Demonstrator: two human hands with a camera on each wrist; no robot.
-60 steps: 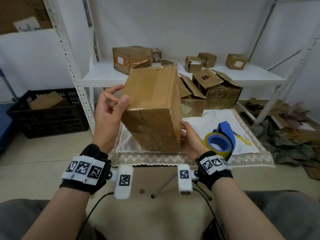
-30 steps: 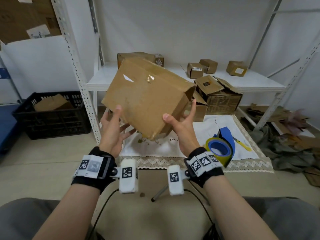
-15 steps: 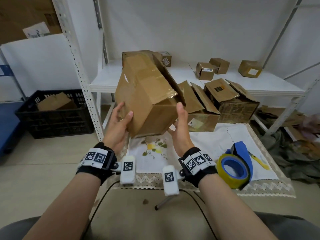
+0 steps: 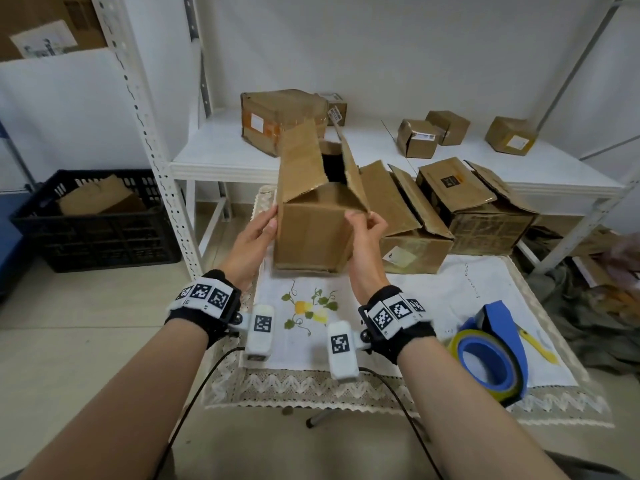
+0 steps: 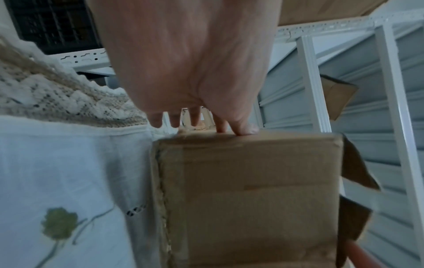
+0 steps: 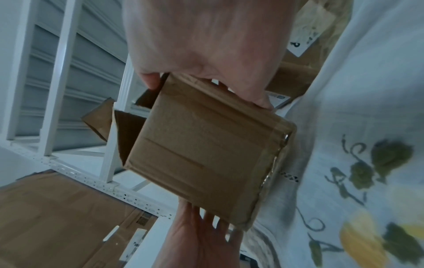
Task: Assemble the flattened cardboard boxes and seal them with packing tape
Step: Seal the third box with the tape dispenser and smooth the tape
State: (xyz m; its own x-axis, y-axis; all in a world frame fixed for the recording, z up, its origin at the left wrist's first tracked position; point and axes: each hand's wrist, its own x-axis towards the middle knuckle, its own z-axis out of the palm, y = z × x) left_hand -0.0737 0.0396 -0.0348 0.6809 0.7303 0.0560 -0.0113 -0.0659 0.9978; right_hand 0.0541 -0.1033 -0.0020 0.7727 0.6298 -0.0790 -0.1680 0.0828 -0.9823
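Observation:
A brown cardboard box (image 4: 311, 233) stands upright just above the white embroidered cloth (image 4: 450, 306), its top flaps open and pointing up. My left hand (image 4: 258, 233) lies flat against the box's left side with straight fingers. My right hand (image 4: 367, 233) grips the box's upper right corner, thumb in front and fingers behind, at the base of the right flap. The taped bottom of the box (image 5: 252, 190) fills the left wrist view, under the left hand (image 5: 195, 72). In the right wrist view, the right hand (image 6: 206, 45) clasps the box (image 6: 206, 145). A blue tape dispenser (image 4: 491, 362) with yellow tape lies on the cloth at my right.
Two open cardboard boxes (image 4: 408, 216) (image 4: 478, 202) stand behind and right of the held box. A white shelf (image 4: 221, 161) carries several smaller boxes. A yellow knife (image 4: 540, 348) lies by the tape. A black crate (image 4: 93, 220) sits on the floor at left, beyond a shelf post (image 4: 156, 133).
The box was tipped and turned in the air. Now it is upright and lower, with its open flaps on top. My right hand has shifted to the upper right corner.

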